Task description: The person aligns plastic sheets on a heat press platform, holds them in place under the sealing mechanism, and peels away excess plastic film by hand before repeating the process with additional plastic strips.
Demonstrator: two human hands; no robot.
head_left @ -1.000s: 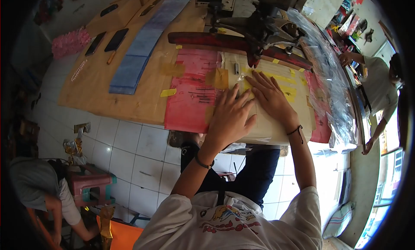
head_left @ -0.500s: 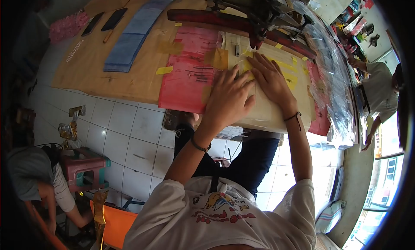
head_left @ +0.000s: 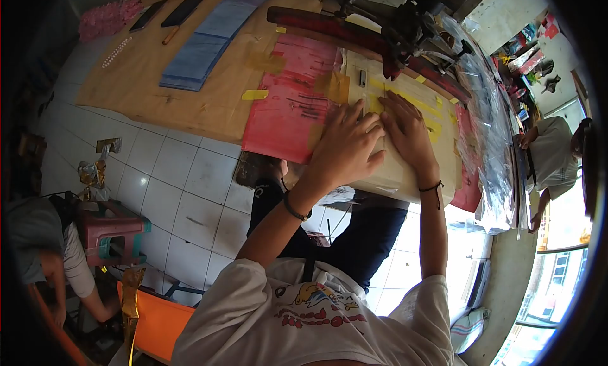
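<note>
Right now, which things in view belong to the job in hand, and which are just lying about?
Probably in the job:
Pale board, left hand and right hand on it
Yellow tape on it
Red marked sheet beside it
Red bar beyond the hands

Apparently just lying about:
Two dark slabs
Thin orange tool
Pink bundle
Blue strips, possibly stock

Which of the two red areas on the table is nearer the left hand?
The broad, dark-streaked red area beside the left hand; the narrow red area lies beyond the right hand, next to the clear plastic.
</note>
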